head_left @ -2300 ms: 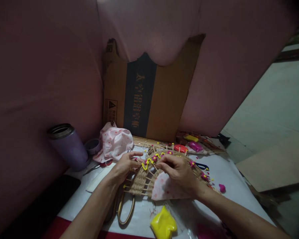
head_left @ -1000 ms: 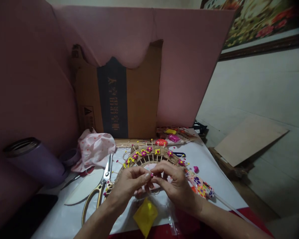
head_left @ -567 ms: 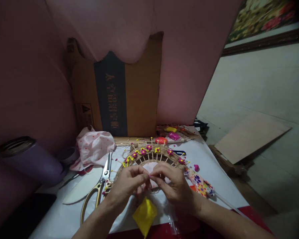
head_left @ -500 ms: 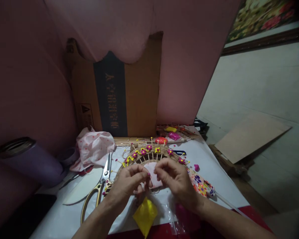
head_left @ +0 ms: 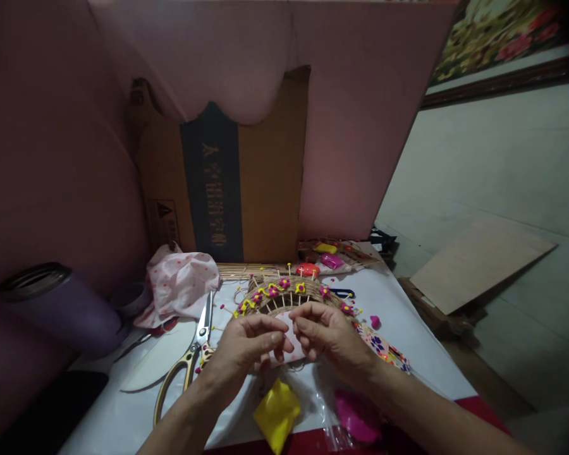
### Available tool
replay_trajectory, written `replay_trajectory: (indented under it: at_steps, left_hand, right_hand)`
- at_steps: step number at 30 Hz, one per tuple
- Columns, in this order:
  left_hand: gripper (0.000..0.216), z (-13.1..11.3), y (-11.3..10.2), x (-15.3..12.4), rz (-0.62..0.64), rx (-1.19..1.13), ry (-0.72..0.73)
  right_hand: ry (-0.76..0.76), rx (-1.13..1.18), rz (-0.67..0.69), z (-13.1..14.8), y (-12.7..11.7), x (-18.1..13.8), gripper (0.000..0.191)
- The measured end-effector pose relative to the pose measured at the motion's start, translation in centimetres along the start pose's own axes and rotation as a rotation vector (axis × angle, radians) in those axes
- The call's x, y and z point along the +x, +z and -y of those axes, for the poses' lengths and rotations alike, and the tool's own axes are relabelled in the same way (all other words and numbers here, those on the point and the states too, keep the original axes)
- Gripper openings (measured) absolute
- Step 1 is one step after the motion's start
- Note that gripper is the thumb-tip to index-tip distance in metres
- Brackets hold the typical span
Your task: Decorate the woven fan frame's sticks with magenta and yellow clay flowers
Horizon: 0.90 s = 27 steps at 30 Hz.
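My left hand (head_left: 251, 347) is closed in a pinch, with a tiny magenta bit of clay at its fingertips, mostly hidden now. Facing it, my right hand (head_left: 329, 332) pinches thumb and index finger together; whatever is between them is too small to make out. Both hands hover over the near side of a woven twine basket (head_left: 313, 286) with upright sticks. Magenta and yellow clay flowers (head_left: 325, 291) and a wavy yellow strand decorate its rim. Below the hands lie a yellow clay packet (head_left: 277, 414) and a magenta clay packet (head_left: 358, 415) beside clear plastic wrap.
Gold-handled scissors (head_left: 189, 363) lie open at left by a white oval piece (head_left: 159, 360). Dotted cloth (head_left: 183, 284) and a purple tumbler (head_left: 64, 309) stand farther left. Behind are a cardboard sheet (head_left: 270, 189) and more clay packets (head_left: 332, 260). Floral fabric (head_left: 379, 344) lies right.
My fingertips have shifted slightly, and the magenta bit in my left hand shows less. The view has moved a little, and more of the magenta packet shows.
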<state>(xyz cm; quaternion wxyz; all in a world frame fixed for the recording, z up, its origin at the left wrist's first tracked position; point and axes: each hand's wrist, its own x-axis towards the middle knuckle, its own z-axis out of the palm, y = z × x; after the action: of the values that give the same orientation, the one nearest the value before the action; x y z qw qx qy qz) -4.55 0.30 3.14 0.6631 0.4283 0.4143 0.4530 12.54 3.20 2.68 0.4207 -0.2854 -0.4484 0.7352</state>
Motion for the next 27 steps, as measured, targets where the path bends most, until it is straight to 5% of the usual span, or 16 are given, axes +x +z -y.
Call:
replay_trajectory:
  at_steps: [23, 27]
  left_hand:
    - [0.025, 0.29, -0.39, 0.34, -0.046, -0.076, 0.025]
    - [0.024, 0.48, 0.03, 0.19, -0.033, -0.032, 0.032]
  right_hand:
    - [-0.008, -0.133, 0.06, -0.89, 0.03, 0.06, 0.014]
    - [-0.154, -0.445, 0.031, -0.75, 0.51, -0.73, 0.016]
